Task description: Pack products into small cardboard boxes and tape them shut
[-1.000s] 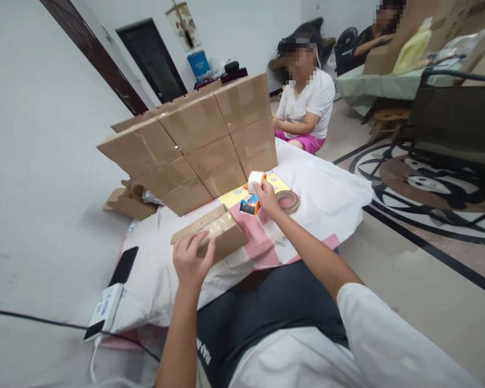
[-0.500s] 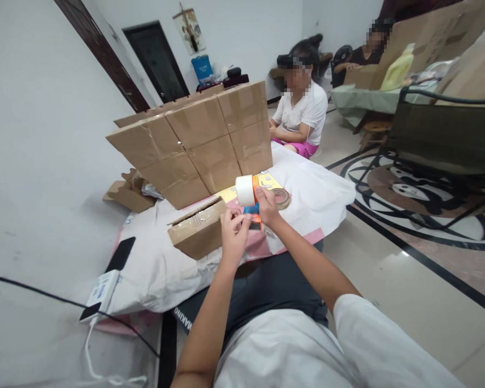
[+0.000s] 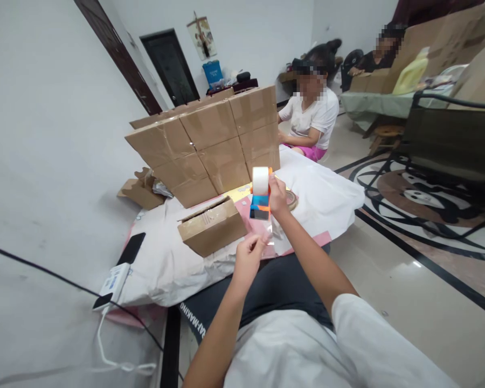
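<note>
A tape dispenser (image 3: 260,200), orange and blue with a wide white roll, is gripped by my right hand (image 3: 278,195) above the table's front part. Below it my left hand (image 3: 250,253) is closed in a pinch on the end of a clear tape strip (image 3: 270,235), which stretches up towards the dispenser. Left of the dispenser stands a small cardboard box (image 3: 210,226) with tape along its top. Partly behind my right hand lies a flat tape roll (image 3: 292,200) on the cloth.
Stacked cardboard boxes (image 3: 204,143) form a wall at the table's back. A power strip (image 3: 113,284) and a black phone-like slab (image 3: 132,248) lie at the left edge. Another person (image 3: 309,116) sits beyond the table; a folding chair (image 3: 452,137) stands right.
My left hand has moved down, away from the dispenser, drawing out a length of clear tape. The dispenser now shows more upright in my right hand. The view has shifted slightly.
</note>
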Demonstrator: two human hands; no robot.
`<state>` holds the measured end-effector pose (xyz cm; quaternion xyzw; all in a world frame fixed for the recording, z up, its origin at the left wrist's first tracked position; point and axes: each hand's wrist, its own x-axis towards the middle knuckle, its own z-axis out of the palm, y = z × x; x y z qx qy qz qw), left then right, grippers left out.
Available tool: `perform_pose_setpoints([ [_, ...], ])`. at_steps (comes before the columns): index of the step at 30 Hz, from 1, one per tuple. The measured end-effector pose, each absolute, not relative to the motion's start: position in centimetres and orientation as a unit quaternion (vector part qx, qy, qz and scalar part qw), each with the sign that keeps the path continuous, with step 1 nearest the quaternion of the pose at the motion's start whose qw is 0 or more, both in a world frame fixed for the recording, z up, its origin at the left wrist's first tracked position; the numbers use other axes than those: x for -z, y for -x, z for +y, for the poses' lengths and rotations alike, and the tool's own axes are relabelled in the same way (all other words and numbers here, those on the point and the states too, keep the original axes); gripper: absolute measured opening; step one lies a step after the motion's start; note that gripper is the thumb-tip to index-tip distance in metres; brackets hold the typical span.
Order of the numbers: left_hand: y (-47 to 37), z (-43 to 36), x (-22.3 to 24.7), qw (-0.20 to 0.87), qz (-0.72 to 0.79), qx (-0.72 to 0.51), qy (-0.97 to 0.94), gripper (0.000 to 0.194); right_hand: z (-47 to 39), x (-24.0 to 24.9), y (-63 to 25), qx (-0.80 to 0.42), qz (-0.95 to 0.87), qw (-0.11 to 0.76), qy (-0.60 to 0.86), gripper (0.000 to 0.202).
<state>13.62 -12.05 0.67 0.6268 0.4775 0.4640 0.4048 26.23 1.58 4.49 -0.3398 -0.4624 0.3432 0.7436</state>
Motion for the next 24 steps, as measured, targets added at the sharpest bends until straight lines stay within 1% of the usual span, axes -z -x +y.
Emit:
perform_pose_setpoints([
  [4,-12.7,-12.0,0.7,0.428,0.483,-0.441,-0.624,0.041,0.3,-4.8,-26.5,-0.42,-0.459,0.717,0.314,0.049],
  [6,-12.3,-12.0,1.2,0.446,0.485,-0.426,-0.621,0.042,-0.5,-4.7,-26.8,-0.448,-0.456,0.704,0.31,0.046],
  [8,-12.0,-12.2,1.4,0.459,0.491,-0.409,-0.618,0.044,-1.1,-4.4,-27.1,-0.45,-0.454,0.7,0.318,0.041],
  [11,-11.8,-12.9,0.9,0.459,0.497,-0.393,-0.623,0.031,-1.4,-3.6,-27.7,-0.428,-0.46,0.704,0.332,0.035],
  [12,-11.8,-13.2,0.7,0.452,0.498,-0.391,-0.628,0.03,-1.4,-3.3,-27.9,-0.426,-0.464,0.702,0.331,0.034],
  [15,-11.8,-14.1,-0.1,0.44,0.495,-0.389,-0.64,0.033,-1.3,-2.8,-28.4,-0.438,-0.478,0.695,0.311,0.031],
  [18,-12.4,-14.5,-0.1,0.439,0.494,-0.386,-0.644,0.035,-1.5,-3.0,-28.4,-0.449,-0.462,0.713,0.276,0.031],
  [21,-13.0,-14.2,1.0,0.385,0.517,-0.377,-0.665,0.036,-2.6,-3.7,-27.8,-0.466,-0.424,0.732,0.259,0.034],
  [24,-12.0,-13.4,2.9,0.298,0.552,-0.383,-0.678,0.03,-6.1,-4.7,-28.1,-0.481,-0.413,0.725,0.267,0.036],
])
